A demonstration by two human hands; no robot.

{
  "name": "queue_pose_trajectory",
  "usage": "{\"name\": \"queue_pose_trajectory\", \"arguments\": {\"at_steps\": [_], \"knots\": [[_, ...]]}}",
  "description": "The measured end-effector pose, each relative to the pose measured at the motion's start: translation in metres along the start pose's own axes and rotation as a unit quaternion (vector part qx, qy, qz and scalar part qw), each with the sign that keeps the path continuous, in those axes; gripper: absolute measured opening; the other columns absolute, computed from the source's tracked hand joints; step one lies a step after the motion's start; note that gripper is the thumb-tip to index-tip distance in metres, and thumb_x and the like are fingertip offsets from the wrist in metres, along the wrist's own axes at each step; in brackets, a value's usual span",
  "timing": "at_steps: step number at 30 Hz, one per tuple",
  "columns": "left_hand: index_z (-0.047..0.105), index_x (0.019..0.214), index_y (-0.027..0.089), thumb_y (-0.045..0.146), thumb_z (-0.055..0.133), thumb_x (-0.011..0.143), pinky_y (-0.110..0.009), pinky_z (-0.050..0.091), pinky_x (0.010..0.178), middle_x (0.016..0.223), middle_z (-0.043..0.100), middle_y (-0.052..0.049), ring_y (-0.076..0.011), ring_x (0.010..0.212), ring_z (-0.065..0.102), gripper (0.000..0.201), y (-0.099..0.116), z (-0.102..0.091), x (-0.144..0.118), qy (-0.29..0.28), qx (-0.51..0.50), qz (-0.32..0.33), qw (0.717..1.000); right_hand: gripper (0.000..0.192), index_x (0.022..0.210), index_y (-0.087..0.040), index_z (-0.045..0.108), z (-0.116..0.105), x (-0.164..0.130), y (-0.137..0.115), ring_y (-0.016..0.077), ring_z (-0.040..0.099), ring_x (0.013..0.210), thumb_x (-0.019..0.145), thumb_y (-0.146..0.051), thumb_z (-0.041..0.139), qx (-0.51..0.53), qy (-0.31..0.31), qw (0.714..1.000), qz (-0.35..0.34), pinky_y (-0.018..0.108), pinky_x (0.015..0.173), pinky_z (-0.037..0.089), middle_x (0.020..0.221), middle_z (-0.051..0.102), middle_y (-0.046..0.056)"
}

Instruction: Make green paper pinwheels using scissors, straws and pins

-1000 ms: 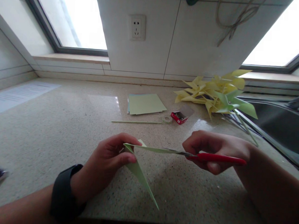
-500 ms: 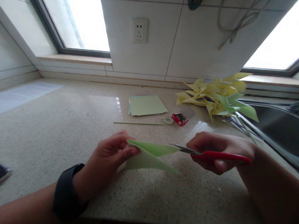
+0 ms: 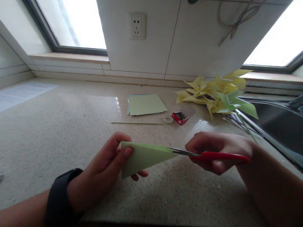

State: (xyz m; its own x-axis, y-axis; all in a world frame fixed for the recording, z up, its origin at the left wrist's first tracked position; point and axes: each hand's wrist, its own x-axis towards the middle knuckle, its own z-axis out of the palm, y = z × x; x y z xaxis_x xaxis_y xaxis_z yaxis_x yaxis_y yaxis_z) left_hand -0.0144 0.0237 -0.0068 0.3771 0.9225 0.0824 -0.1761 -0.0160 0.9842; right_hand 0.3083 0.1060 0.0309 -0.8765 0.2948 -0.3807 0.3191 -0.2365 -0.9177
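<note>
Paper triangle (image 3: 143, 156), folded pale green, hangs above the near countertop (image 3: 52, 129), pinched at its left end by the left hand (image 3: 106, 168); the right hand (image 3: 215, 151) grips red scissors (image 3: 210, 156), blades at its right tip. Steady paper should keep the cut straight.

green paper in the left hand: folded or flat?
Folded: the green paper forms a triangle, pinched by the left hand.

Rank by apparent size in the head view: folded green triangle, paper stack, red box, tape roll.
1. Folded green triangle, though it is nearest the camera, so unsure against the next.
2. Paper stack.
3. Red box.
4. Tape roll.
</note>
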Motion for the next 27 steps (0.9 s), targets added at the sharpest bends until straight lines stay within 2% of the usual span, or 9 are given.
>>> {"name": "queue_pose_trajectory", "arguments": {"at_steps": [3,6,8,16,23,27], "knots": [[0.041,0.107,0.028,0.046,0.05,0.103,-0.019,0.054,0.052,0.079,0.078,0.0,-0.0139,0.058,0.072,0.02,-0.001,0.0,0.0,-0.031,0.005,0.001,1.0,0.047,0.078,-0.014,0.057,0.0,0.001,0.0,0.006,0.048,0.047,0.069,-0.052,0.084,-0.007,-0.001,1.0,0.008,0.016,0.043,0.04,0.06,0.055,-0.004],[0.046,0.106,0.026,0.038,0.057,0.101,-0.013,0.047,0.044,0.089,0.079,-0.002,-0.0078,0.05,0.065,0.017,-0.001,0.0,0.003,-0.029,0.01,0.014,0.999,0.048,0.079,-0.014,0.058,0.0,0.0,0.0,0.006,0.048,0.047,0.07,-0.053,0.084,-0.011,-0.005,1.0,-0.001,0.016,0.043,0.04,0.061,0.056,-0.004],[0.051,0.104,0.024,0.035,0.06,0.1,-0.013,0.048,0.045,0.088,0.079,-0.002,-0.0063,0.049,0.062,0.015,0.0,-0.001,0.004,-0.024,0.012,0.019,0.999,0.047,0.08,-0.014,0.058,0.0,0.001,0.0,0.006,0.048,0.048,0.072,-0.053,0.083,-0.011,-0.01,1.0,-0.01,0.016,0.043,0.04,0.061,0.056,-0.004],[0.061,0.1,0.023,0.035,0.065,0.097,-0.017,0.05,0.047,0.083,0.078,-0.002,-0.0094,0.053,0.063,0.014,0.001,-0.002,0.006,0.001,0.022,0.012,1.0,0.047,0.085,-0.013,0.06,0.003,0.008,0.001,0.0063,0.05,0.047,0.078,-0.056,0.076,0.008,-0.055,0.995,-0.082,0.016,0.043,0.041,0.062,0.057,-0.003],[0.059,0.103,0.024,0.032,0.062,0.099,-0.02,0.057,0.056,0.087,0.078,-0.002,-0.0123,0.063,0.07,0.01,-0.004,-0.005,0.004,-0.025,0.003,0.009,1.0,0.049,0.083,-0.013,0.059,0.007,0.014,0.002,0.0072,0.051,0.046,0.083,-0.061,0.069,0.002,-0.062,0.991,-0.118,0.017,0.043,0.038,0.059,0.056,-0.003],[0.066,0.102,0.024,0.033,0.066,0.096,-0.023,0.059,0.07,0.087,0.077,0.0,-0.0142,0.076,0.072,0.011,-0.005,-0.008,0.003,0.0,0.029,0.009,1.0,0.048,0.086,-0.013,0.059,0.008,0.015,0.002,0.0071,0.051,0.047,0.084,-0.06,0.069,0.011,-0.065,0.99,-0.122,0.017,0.044,0.04,0.063,0.057,-0.002]]}}
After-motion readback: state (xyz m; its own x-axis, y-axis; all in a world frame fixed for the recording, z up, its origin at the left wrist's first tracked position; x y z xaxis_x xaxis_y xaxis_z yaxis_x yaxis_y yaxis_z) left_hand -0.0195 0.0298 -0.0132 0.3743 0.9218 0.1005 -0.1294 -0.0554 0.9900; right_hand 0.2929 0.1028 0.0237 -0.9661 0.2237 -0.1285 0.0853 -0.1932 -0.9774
